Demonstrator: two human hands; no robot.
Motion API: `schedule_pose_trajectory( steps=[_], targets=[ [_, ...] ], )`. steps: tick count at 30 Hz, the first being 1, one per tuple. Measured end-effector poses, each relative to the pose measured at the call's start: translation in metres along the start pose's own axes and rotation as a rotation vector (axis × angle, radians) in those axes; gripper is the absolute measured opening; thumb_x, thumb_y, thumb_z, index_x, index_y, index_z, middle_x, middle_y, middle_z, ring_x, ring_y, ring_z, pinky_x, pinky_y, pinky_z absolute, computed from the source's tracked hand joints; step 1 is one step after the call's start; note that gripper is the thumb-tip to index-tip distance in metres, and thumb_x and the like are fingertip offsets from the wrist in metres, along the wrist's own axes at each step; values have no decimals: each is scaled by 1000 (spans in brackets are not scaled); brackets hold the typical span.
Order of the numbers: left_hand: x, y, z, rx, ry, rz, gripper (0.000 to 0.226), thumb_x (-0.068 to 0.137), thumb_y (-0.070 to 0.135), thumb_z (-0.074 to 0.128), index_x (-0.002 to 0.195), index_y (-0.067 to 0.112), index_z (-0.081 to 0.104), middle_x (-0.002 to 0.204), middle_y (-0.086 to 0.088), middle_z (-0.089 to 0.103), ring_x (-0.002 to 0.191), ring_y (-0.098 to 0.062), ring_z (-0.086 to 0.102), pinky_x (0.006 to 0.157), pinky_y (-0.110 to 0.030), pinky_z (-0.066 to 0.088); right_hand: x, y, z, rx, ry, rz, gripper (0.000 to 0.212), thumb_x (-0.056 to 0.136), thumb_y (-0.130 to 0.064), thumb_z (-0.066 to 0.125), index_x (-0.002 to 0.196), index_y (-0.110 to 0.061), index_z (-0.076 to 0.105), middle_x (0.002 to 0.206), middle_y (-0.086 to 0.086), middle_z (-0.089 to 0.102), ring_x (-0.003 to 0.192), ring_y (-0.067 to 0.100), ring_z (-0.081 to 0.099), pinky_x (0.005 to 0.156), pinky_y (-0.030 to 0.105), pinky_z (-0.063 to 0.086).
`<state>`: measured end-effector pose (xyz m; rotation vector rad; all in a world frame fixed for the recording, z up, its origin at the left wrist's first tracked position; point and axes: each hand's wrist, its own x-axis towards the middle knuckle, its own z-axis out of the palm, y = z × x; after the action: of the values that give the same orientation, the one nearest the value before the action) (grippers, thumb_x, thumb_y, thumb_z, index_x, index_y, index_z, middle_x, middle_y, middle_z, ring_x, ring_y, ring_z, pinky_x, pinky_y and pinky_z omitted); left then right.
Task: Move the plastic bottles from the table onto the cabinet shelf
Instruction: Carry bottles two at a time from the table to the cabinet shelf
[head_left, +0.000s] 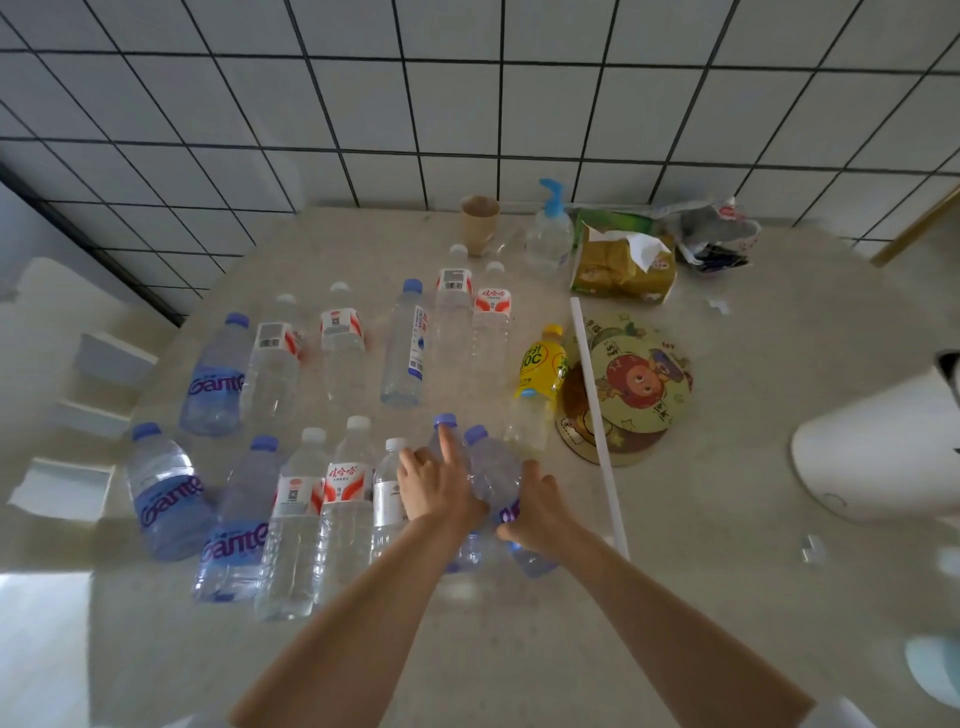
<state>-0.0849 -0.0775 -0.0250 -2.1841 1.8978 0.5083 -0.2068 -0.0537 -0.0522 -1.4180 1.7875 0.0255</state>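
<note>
Several empty plastic bottles stand in two rows on the beige table. At the right end of the near row stand two bluish bottles with purple caps, side by side. My left hand grips the left one, its index finger stretched up along the neck. My right hand grips the right one from its right side. Further left in the near row are clear red-labelled bottles and blue Ganten bottles. A yellow-labelled bottle stands behind my right hand. No cabinet shelf is in view.
A cartoon-printed round fan with a white stick lies right of the bottles. Behind are a paper cup, a pump bottle, a tissue pack and crumpled bags. A white appliance sits at the right edge. A tiled wall backs the table.
</note>
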Motion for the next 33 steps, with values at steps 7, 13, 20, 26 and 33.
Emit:
schedule_pose_trajectory(
  steps=[7, 13, 20, 26, 33],
  targets=[
    [-23, -4, 5, -407, 52, 22, 99, 68, 14, 68, 147, 31, 11, 119, -11, 41, 105, -38, 46, 84, -40, 45, -10, 11, -7, 240, 82, -19, 76, 65, -23, 78, 126, -14, 34, 113, 9, 50, 102, 26, 54, 74, 28, 43],
    [-41, -7, 8, -724, 116, 143, 103, 64, 4, 70, 146, 43, 19, 122, 0, 37, 101, -31, 57, 69, -32, 47, -25, 22, -9, 346, 139, -23, 81, 56, -27, 82, 124, -18, 39, 110, 4, 57, 103, 25, 57, 80, 35, 51],
    [-62, -13, 8, -900, 80, 70, 112, 60, 14, 82, 149, 41, 19, 123, 4, 42, 110, -21, 52, 80, -30, 48, -50, 29, -11, 448, 128, -70, 84, 61, -24, 88, 129, -16, 39, 113, 1, 58, 104, 20, 58, 76, 28, 47],
    [-78, -30, 6, -1039, -96, -142, 103, 57, 26, 92, 143, 29, 36, 106, -2, 67, 90, -15, 65, 75, -29, 54, -79, 28, -19, 535, 165, -59, 83, 57, -32, 90, 124, -23, 43, 99, -4, 64, 85, 11, 64, 74, 26, 54],
    [-108, -46, -4, -1528, -356, -241, 65, 47, 12, 88, 108, 8, 65, 98, -23, 71, 83, -33, 71, 72, -44, 61, -123, 35, -18, 605, 280, -12, 84, 54, -34, 89, 122, -33, 39, 83, -6, 61, 70, 10, 60, 76, 42, 60]
  ],
)
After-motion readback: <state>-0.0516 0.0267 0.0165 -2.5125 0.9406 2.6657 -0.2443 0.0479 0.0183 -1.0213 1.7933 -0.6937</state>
